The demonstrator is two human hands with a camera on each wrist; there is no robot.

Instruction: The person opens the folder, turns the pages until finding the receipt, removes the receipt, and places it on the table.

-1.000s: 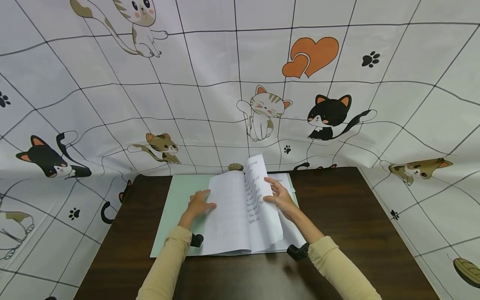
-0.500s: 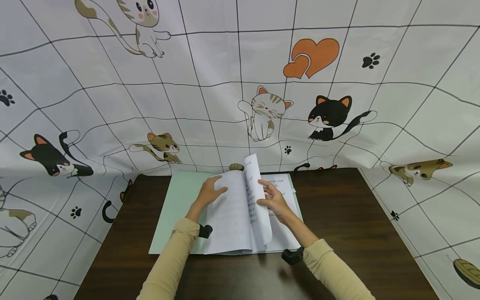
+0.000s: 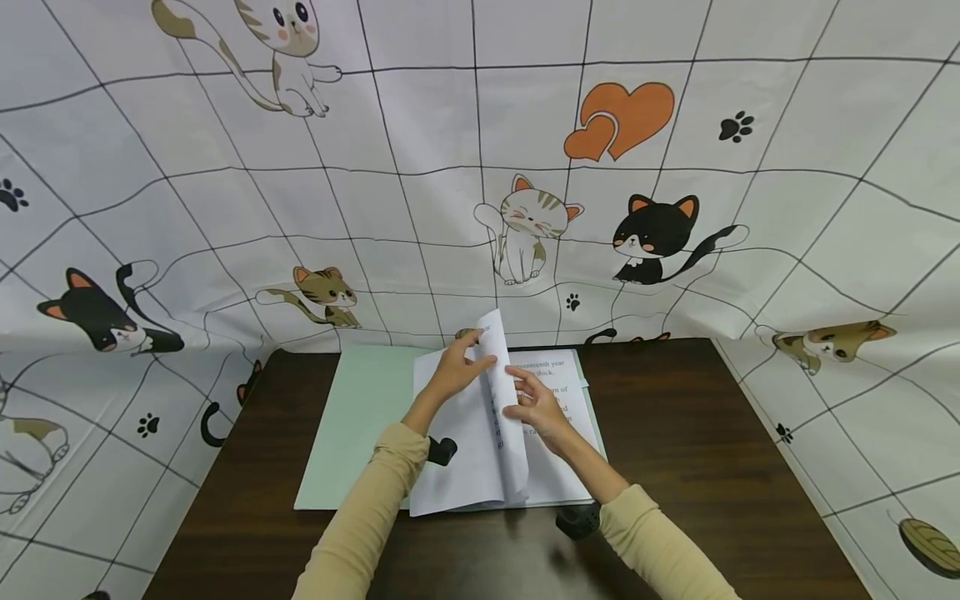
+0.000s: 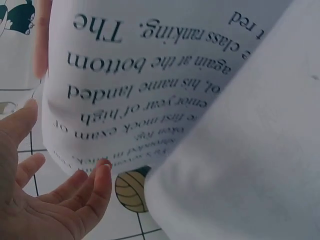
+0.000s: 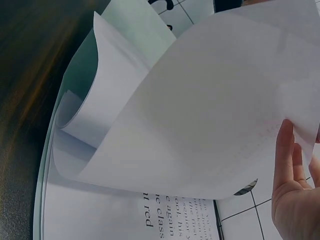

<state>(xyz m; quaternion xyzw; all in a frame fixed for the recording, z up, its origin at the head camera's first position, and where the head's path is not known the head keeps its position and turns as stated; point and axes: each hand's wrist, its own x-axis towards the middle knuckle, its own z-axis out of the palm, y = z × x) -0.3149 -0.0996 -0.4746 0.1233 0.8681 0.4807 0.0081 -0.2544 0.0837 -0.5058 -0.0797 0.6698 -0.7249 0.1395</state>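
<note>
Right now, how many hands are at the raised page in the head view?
2: the left hand beside the raised page, near its far end, and the right hand at its right side. Both are visible.

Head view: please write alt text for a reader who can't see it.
A person's left hand and right hand flank a raised, curling printed page over a pale green folder on a dark table. Behind is a white cat-patterned backdrop.

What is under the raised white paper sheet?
A white page of black print, atop a pale green folder. The raised white sheet and right hand hide part of the print.
</note>
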